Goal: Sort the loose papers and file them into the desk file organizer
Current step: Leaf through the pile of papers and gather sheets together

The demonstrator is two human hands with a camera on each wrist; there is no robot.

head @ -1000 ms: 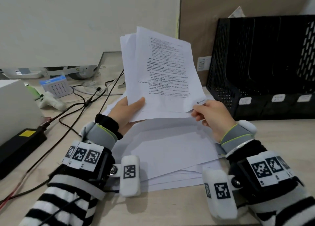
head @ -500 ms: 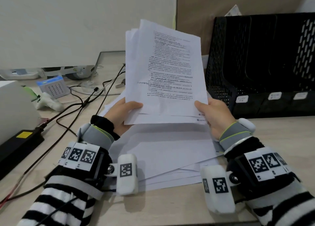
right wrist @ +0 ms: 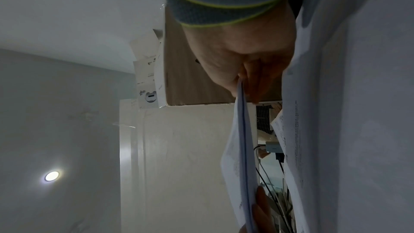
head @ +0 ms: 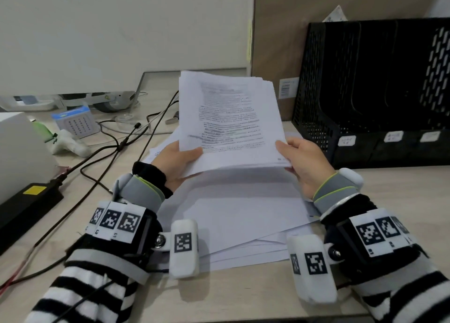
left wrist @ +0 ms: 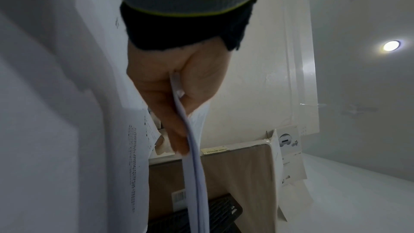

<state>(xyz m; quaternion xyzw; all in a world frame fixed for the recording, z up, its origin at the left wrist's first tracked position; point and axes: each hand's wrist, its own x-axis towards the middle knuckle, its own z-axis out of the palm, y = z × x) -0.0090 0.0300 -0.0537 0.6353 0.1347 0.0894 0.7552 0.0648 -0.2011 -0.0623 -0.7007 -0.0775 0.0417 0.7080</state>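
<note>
Left hand and right hand each pinch a lower corner of the paper sheaf, grip closed on it. Sheaf held above loose sheets on the table; black file organizer stands to the right.

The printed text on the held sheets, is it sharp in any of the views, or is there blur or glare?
Head view: the held sheets are motion-blurred, lines unreadable. Left wrist view: a ceiling lamp flares, and text on the loose papers is soft. Right wrist view: dim and grainy, with lamp glare at lower left.
</note>
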